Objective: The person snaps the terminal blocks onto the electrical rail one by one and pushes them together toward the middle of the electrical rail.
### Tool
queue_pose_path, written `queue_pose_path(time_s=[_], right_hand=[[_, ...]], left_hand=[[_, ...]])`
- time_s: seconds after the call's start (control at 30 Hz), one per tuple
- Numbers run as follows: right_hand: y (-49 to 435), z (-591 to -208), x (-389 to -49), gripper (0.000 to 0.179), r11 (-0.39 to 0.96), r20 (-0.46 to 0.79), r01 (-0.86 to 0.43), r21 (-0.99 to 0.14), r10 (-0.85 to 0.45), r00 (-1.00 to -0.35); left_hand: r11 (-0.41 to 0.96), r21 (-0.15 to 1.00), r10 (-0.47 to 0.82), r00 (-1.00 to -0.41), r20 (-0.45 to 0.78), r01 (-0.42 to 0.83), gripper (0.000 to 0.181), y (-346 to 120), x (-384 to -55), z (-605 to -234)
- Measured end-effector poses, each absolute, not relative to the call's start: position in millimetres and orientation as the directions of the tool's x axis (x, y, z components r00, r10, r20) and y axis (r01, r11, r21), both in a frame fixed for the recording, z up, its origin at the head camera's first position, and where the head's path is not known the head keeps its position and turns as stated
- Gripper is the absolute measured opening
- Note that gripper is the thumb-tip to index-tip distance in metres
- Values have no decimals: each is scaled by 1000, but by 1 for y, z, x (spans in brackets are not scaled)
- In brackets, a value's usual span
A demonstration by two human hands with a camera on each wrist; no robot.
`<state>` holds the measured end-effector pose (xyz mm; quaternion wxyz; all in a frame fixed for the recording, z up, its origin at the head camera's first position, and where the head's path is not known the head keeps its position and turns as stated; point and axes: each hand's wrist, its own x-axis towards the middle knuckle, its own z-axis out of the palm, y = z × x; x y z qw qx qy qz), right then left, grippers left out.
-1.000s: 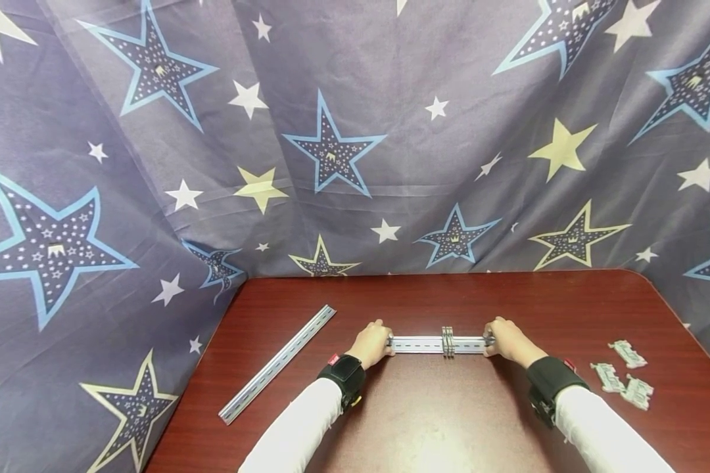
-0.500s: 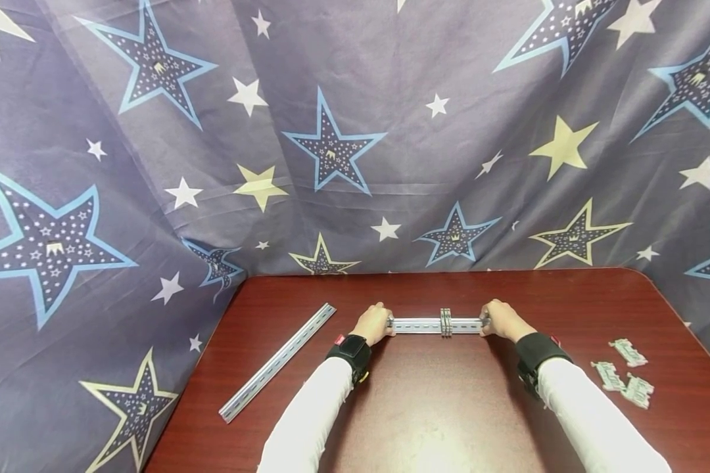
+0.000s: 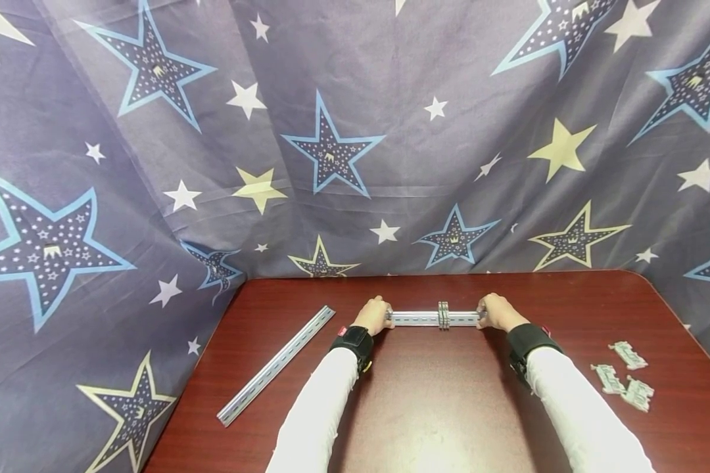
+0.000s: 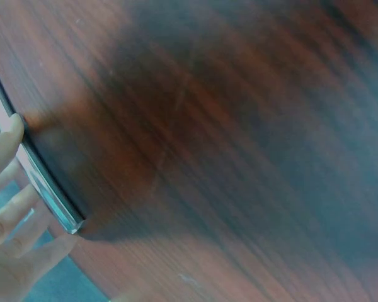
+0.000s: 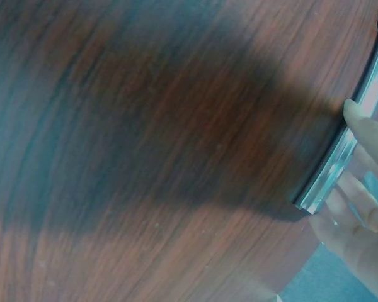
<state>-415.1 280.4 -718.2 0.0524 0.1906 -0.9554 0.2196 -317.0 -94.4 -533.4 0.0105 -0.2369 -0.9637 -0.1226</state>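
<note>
Head view: both your arms reach forward over the table, wrists bent slightly inward. Your left hand grips the left end of a slotted DIN rail and your right hand grips its right end; your fingers cover both ends. The rail lies crosswise between your hands, near the table's far edge. A slim upright cluster of clipped-on terminal blocks sits right of its middle; it looks like three, but is too small to count surely. Count: two rails in all, the second rail lying slantwise to the left, apart from your hand. Three loose terminal blocks lie to the right. One dark band circles each wrist. A star-printed cloth hangs behind and to the left.

Left wrist view: your thumb presses the rail's near edge, the other fingers set along its opposite side. One rail end shows.

Right wrist view: the same pinch, mirrored; part of the clipped-on cluster shows at the frame's edge. Whether the rail touches the table you cannot tell.
</note>
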Motion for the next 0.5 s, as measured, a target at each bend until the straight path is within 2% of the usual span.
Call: queue_pose_path(time_s=[0.13,0.33,0.37,0.4,0.43,0.5], right_hand=[[287,-746,-438,34,857,139,-329,-396,-299,-944],[308,-795,-474,40,846,177,-345,-406,-297,-938],[307,-795,-475,39,852,180,-339,-398,-290,-940],[304,-786,-469,38,857,176,-340,-388,-293,-940],[298,-767,-456,36,855,185,-345,-388,-294,-938],[299,-770,-460,35,863,178,-336,-376,-289,-941]], left_hand=[[867,244,433,-899,64,435,22,-93,-323,-533],[876,277,404,-914,26,395,22,-89,-329,-531],[877,278,403,-915,18,392,21,-89,-330,-531],[862,286,422,-905,53,418,22,-93,-344,-550],[865,292,415,-909,39,408,21,-92,-346,-550],[867,294,410,-911,40,403,21,-92,-346,-550]])
